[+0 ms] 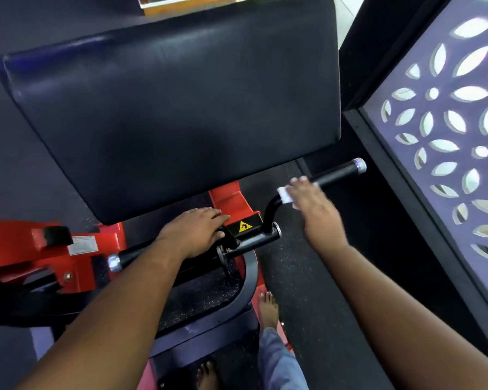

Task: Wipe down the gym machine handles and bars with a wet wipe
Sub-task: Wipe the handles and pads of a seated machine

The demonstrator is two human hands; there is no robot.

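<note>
A red and black gym machine carries a large black pad [175, 114]. Below the pad's right corner a black right handle [338, 173] with a chrome end cap sticks out to the right. My right hand [313, 204] is wrapped over this handle near its bend and holds a white wet wipe [284, 195] against the bar; the hand is blurred. My left hand [195, 230] rests flat on the black pivot bar [254, 237] by a yellow warning sticker. A left handle [124, 258] with a chrome cap runs under my left forearm.
A dark panel with leaf-shaped cut-outs [445, 130] stands close on the right. The red frame [17, 249] spreads at the lower left. My bare feet [268, 308] stand on the dark speckled floor beside the machine's curved black base.
</note>
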